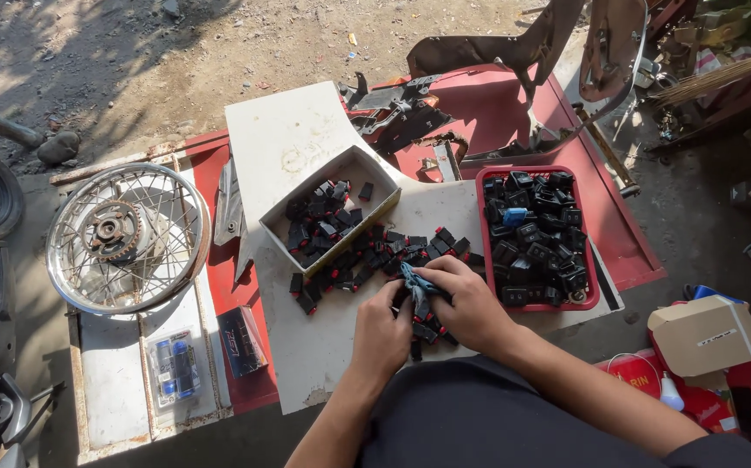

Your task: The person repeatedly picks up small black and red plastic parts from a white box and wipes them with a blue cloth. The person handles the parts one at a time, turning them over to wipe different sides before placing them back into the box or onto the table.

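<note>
Nearest the camera, over the white board, the left hand closes around a small black switch part, while the right hand pinches a blue cloth against it. Just beyond them a loose heap of black and red switches lies spilled on the board, seemingly yet to be handled. Farther out, the cardboard box is part full and the red tray is packed, so much looks sorted. A spoked wheel rests at the left.
</note>
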